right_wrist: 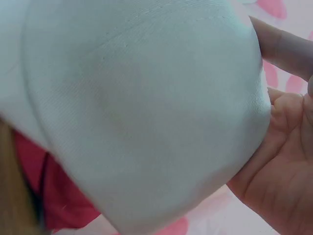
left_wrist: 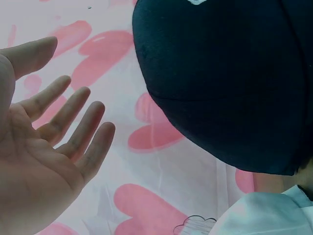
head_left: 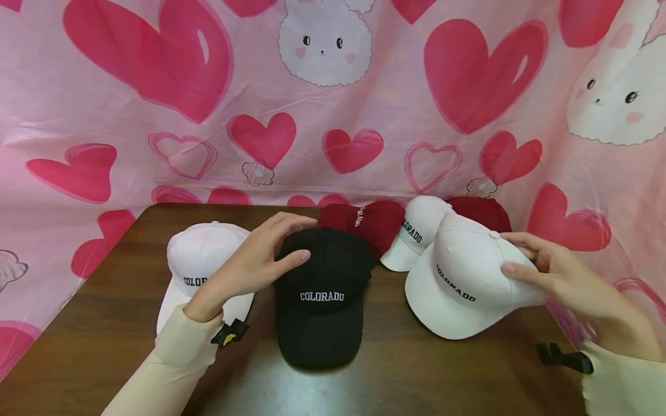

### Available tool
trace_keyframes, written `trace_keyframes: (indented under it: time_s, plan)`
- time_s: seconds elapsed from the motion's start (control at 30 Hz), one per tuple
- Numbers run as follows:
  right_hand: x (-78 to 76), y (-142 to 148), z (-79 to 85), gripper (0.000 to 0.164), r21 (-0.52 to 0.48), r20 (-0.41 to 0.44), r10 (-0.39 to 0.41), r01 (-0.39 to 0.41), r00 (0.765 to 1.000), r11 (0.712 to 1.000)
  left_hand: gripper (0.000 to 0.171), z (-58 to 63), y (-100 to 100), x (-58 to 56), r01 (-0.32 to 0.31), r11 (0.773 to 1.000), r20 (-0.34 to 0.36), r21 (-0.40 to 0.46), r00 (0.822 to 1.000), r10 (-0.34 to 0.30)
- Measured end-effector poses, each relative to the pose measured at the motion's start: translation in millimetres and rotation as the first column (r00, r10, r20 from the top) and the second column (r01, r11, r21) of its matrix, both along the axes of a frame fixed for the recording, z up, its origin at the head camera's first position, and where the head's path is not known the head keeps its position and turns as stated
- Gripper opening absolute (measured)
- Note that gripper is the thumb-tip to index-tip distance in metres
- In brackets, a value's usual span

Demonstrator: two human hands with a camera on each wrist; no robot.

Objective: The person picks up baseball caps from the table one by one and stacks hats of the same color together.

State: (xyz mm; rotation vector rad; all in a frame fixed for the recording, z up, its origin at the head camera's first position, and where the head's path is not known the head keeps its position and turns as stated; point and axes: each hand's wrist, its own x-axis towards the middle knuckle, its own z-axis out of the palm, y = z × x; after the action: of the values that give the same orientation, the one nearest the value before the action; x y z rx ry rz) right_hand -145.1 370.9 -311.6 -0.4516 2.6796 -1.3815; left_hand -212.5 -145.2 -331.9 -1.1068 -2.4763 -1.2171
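In the head view a black baseball cap (head_left: 325, 266) lettered COLORADO rests on the table, its brim toward me. My left hand (head_left: 260, 254) is beside its crown with thumb and fingers spread; the left wrist view shows a gap between those fingers (left_wrist: 93, 127) and the black cap (left_wrist: 220, 83). On the right, my right hand (head_left: 562, 271) grips a white COLORADO cap (head_left: 468, 277) by the back of its crown, brim tilted down to the left. Up close, this white cap (right_wrist: 146, 112) fills most of the right wrist view and hides some of the fingers.
Another white cap (head_left: 205, 254) sits at the left, partly behind my left forearm. Toward the back are a red cap (head_left: 382, 225), a smaller-looking white cap (head_left: 424, 219) and another red cap (head_left: 484, 211). A pink heart-print cloth (head_left: 390, 104) hangs behind the brown table (head_left: 416, 370).
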Motion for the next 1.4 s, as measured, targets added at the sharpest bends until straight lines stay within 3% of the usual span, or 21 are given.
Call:
trace_keyframes:
  time_s: [0.3, 0.6, 0.77, 0.87, 1.1, 1.23, 1.4]
  plan:
    - [-5.0, -40, 29.2, 0.053, -0.027, -0.024, 0.007, -0.008, 1.000, 1.000, 0.058, 5.7, 3, -0.9, 0.036, 0.995, 0.038, 0.092, 0.998, -0.039]
    - [-15.3, -79, 45.0, 0.056, -0.083, -0.077, 0.197, -0.203, 0.977, 0.976, 0.057, 10.8, 0, 1.4, 0.013, 0.991, 0.024, 0.134, 1.000, -0.016]
    - [-10.0, -85, 56.0, 0.057, 0.002, -0.116, 0.224, -0.225, 0.968, 0.974, 0.056, 12.6, 0, 2.6, 0.017, 0.988, 0.024, 0.151, 0.999, -0.021]
    - [-4.4, -86, 61.5, 0.057, -0.004, -0.113, 0.243, -0.245, 0.963, 0.969, 0.057, 14.6, 1, 3.4, 0.026, 0.987, 0.031, 0.159, 0.999, -0.031]
    - [-4.9, -106, 62.6, 0.054, -0.098, -0.083, 0.351, -0.358, 0.933, 0.929, 0.054, 18.4, 3, 6.2, 0.037, 0.985, -0.002, 0.166, 0.999, -0.037]
    - [-6.9, -124, 57.8, 0.049, -0.149, -0.044, 0.387, -0.389, 0.921, 0.909, 0.056, 20.5, 3, 8.9, 0.069, 0.982, 0.007, 0.173, 0.997, -0.071]
    - [-12.3, -149, 50.4, 0.047, -0.195, -0.020, 0.459, -0.453, 0.888, 0.870, 0.057, 24.0, 0, 14.0, 0.073, 0.991, 0.019, 0.113, 0.997, -0.075]
